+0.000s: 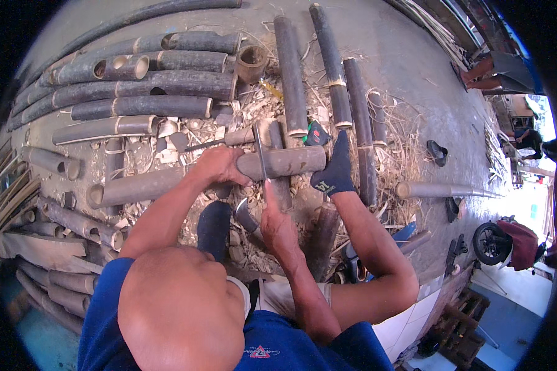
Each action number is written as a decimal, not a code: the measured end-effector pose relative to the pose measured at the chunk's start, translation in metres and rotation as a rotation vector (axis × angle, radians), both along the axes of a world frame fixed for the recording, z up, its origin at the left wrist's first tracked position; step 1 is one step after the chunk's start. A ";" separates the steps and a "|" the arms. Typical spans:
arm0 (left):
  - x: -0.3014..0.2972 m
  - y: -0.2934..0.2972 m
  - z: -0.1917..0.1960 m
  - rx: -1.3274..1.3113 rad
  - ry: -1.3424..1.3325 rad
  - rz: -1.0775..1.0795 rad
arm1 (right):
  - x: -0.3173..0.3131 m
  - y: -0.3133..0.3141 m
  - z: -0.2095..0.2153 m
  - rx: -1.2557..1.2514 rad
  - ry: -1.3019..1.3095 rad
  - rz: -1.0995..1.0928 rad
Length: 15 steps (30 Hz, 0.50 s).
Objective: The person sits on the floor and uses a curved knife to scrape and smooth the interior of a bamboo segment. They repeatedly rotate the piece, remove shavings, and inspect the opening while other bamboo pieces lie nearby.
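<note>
A bamboo tube (284,162) lies roughly crosswise in front of me, over other bamboo and shavings. My left hand (220,164) is wrapped round its middle. In my right hand (278,227) is a long narrow-bladed tool (260,148), held with its blade standing across the tube just right of my left hand. The blade shows nearly edge-on, so I cannot tell knife from saw. My dark-socked foot (337,170) presses against the tube's right end. Beyond the tube lies a tool with a wooden handle (238,136). A curved blade (244,213) sits near my right wrist.
Several dark bamboo tubes (148,83) lie at the far left, some with round holes. More bamboo poles (291,74) stretch away ahead. Pale shavings (402,161) litter the floor. A green and black object (316,133) lies past the tube. A motorbike (507,241) and another person (507,71) are at right.
</note>
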<state>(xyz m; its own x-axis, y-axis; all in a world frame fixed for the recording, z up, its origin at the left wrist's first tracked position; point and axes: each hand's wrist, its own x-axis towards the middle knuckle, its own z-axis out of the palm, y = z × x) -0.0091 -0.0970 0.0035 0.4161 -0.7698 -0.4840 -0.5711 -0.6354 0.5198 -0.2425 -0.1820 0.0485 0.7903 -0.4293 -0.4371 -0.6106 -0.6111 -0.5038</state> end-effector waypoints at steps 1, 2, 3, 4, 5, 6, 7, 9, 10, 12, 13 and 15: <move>0.003 -0.001 -0.002 0.013 0.062 0.001 | 0.000 0.000 0.000 0.033 -0.009 -0.017; 0.005 -0.001 -0.004 0.034 0.108 0.007 | -0.006 0.003 0.002 0.058 -0.104 -0.021; 0.009 -0.003 -0.006 0.052 0.149 0.013 | -0.014 0.006 0.005 0.076 -0.139 -0.053; 0.013 -0.005 -0.008 0.046 0.170 0.001 | -0.025 0.011 0.008 0.051 -0.173 -0.035; 0.016 -0.007 -0.009 0.044 0.199 -0.006 | -0.036 0.017 0.012 0.026 -0.134 -0.042; 0.017 -0.007 -0.009 0.065 0.242 -0.019 | -0.044 0.021 0.013 0.037 -0.010 -0.060; 0.016 -0.007 -0.009 0.057 0.248 -0.001 | -0.049 0.023 0.014 0.007 -0.093 -0.036; 0.011 -0.007 -0.005 0.060 0.233 0.019 | -0.047 0.022 0.009 -0.009 -0.154 -0.027; 0.005 -0.005 -0.003 0.033 0.147 -0.002 | -0.040 0.019 0.004 0.001 -0.125 -0.022; -0.017 0.002 0.001 -0.046 -0.163 -0.008 | -0.021 0.009 -0.006 0.006 -0.085 -0.014; -0.027 0.006 0.003 -0.061 -0.302 -0.011 | -0.010 0.005 -0.011 0.010 -0.104 -0.009; -0.038 0.010 0.005 -0.094 -0.488 -0.039 | 0.003 0.000 -0.015 -0.003 -0.098 -0.012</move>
<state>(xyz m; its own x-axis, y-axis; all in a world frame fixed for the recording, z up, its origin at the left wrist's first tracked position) -0.0472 -0.0872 0.0090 0.5471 -0.8202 -0.1675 -0.7842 -0.5721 0.2403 -0.2392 -0.1824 0.0337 0.8240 -0.4404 -0.3565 -0.5658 -0.6056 -0.5597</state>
